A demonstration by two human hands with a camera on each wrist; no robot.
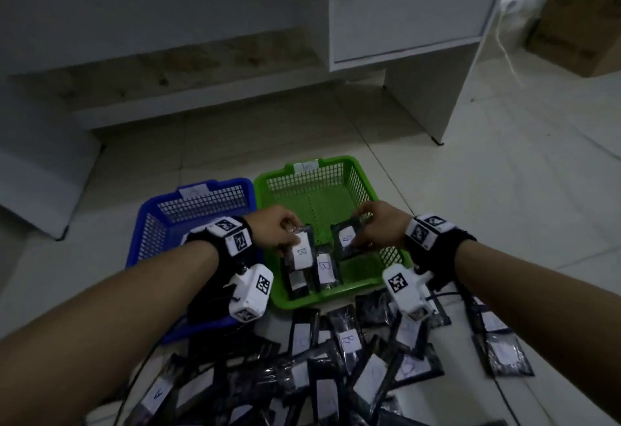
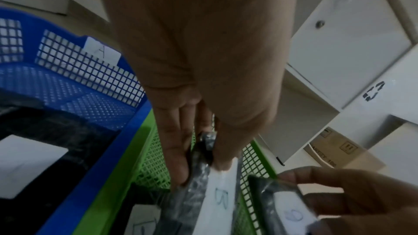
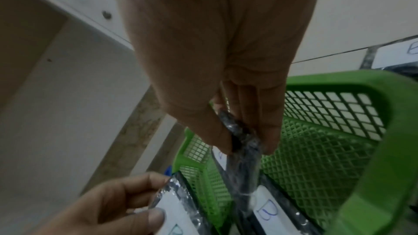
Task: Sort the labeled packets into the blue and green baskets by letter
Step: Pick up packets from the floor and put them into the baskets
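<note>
while both hands reach over the green basket (image 1: pixel 361 177), the left hand (image 1: pixel 277 229) pinches the top edge of a dark packet marked b (image 1: pixel 300 251) between thumb and fingers, and the right hand (image 1: pixel 379 224) pinches the top of a second dark packet (image 1: pixel 346 237) whose white label bears a blue letter too blurred to read. both packets hang inside the green basket, just beside each other, above two more packets (image 1: pixel 324 271) that lie on its near floor, one of them labelled b. the blue basket (image 1: pixel 198 197) stands touching the green one on its left; its far rim carries a white tag marked a (image 2: pixel 101 51), and the left wrist view shows a dark packet with a white label (image 2: pixel 29 163) lying in it. on the tiled floor (image 1: pixel 504 207) nearer the person a loose heap of packets (image 1: pixel 336 368) spreads out, some labelled a, some b. a white cabinet (image 1: pixel 403 5) stands beyond the baskets.
</note>
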